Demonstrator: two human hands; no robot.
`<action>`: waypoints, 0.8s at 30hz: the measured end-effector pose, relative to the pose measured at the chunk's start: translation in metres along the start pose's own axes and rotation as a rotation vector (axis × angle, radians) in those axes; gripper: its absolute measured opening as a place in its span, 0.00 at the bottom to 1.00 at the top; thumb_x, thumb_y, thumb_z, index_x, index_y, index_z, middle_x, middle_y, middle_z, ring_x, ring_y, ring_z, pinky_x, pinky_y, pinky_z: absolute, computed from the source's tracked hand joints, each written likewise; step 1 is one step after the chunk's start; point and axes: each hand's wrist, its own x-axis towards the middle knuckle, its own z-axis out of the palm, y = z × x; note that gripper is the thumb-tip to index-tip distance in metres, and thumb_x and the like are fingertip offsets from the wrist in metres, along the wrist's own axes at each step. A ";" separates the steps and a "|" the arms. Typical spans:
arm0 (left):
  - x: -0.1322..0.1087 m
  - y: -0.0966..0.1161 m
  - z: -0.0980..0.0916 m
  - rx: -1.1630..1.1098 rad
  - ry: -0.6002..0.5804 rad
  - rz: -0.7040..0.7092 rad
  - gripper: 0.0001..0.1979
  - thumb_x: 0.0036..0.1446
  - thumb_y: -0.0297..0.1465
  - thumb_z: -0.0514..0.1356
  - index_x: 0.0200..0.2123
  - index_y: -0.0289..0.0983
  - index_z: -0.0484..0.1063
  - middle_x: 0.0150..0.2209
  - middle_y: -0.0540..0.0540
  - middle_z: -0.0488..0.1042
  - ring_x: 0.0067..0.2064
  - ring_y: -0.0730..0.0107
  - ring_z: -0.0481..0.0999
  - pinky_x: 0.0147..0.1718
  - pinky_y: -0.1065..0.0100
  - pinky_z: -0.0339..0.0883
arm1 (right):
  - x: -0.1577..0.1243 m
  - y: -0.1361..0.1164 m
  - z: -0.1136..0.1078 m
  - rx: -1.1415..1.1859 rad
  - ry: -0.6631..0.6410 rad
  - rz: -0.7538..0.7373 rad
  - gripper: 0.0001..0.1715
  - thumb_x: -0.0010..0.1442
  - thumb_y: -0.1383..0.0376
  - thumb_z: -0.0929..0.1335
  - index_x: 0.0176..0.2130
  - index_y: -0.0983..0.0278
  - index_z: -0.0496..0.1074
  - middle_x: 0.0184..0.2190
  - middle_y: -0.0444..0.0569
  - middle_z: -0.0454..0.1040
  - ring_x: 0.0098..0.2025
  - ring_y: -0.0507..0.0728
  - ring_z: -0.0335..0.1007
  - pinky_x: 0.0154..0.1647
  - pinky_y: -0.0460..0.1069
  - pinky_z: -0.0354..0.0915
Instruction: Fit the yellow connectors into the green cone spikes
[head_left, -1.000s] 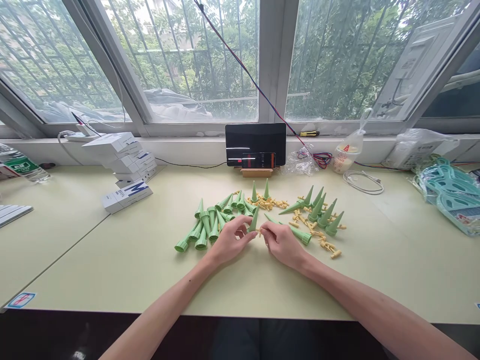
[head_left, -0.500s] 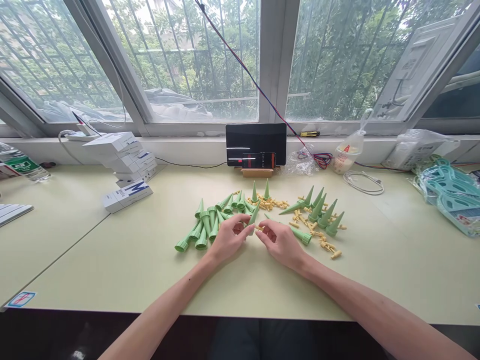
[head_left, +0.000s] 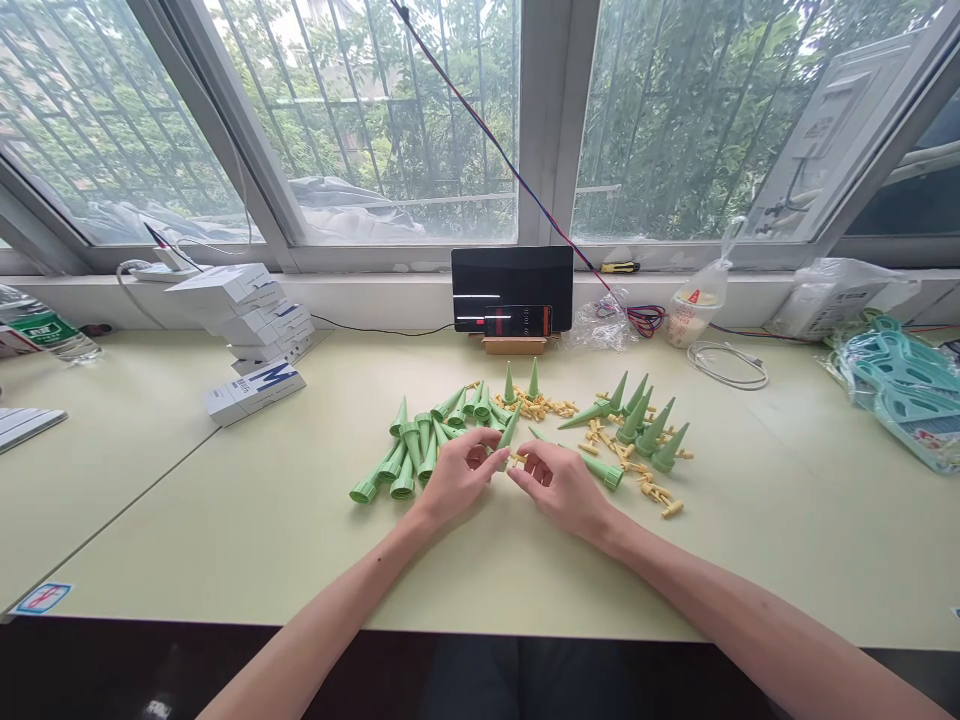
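My left hand [head_left: 459, 475] is closed around a green plastic watering spike [head_left: 509, 428], its tip pointing up. Right beside it, my right hand [head_left: 564, 488] pinches a small yellow valve piece [head_left: 517, 458] at the lower side of that spike. My fingers partly cover both parts, so whether the valve sits inside the spike is hidden. A pile of green spikes [head_left: 411, 445] lies to the left of my left hand. Just beyond my right hand another spike [head_left: 606, 474] lies on its side, near scattered yellow valves [head_left: 654, 490].
Several spikes [head_left: 651, 430] stand upright at the right, and a heap of yellow valves [head_left: 534, 406] lies farther back. A phone [head_left: 517, 321] leans before a black tablet [head_left: 512, 275]. White boxes [head_left: 255, 392] are at the left, a bagged cup [head_left: 688, 318] at the back right.
My right fingertips have shifted slightly at the spike, and more of the yellow valve shows between them. My left hand and the spike keep their place.
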 end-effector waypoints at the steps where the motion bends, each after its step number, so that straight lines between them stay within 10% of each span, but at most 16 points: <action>1: 0.000 0.000 0.000 0.011 0.004 0.007 0.16 0.61 0.42 0.60 0.44 0.35 0.72 0.30 0.48 0.74 0.26 0.72 0.71 0.26 0.69 0.68 | 0.000 0.000 0.000 0.000 0.000 -0.001 0.09 0.65 0.60 0.66 0.40 0.63 0.71 0.26 0.44 0.70 0.26 0.52 0.64 0.28 0.47 0.61; 24: -0.003 0.000 0.000 0.100 -0.060 0.164 0.14 0.61 0.38 0.60 0.47 0.38 0.72 0.40 0.46 0.74 0.33 0.72 0.70 0.32 0.70 0.72 | 0.000 -0.002 0.000 0.012 -0.053 0.057 0.20 0.70 0.64 0.57 0.25 0.60 0.57 0.19 0.42 0.64 0.21 0.52 0.57 0.27 0.48 0.55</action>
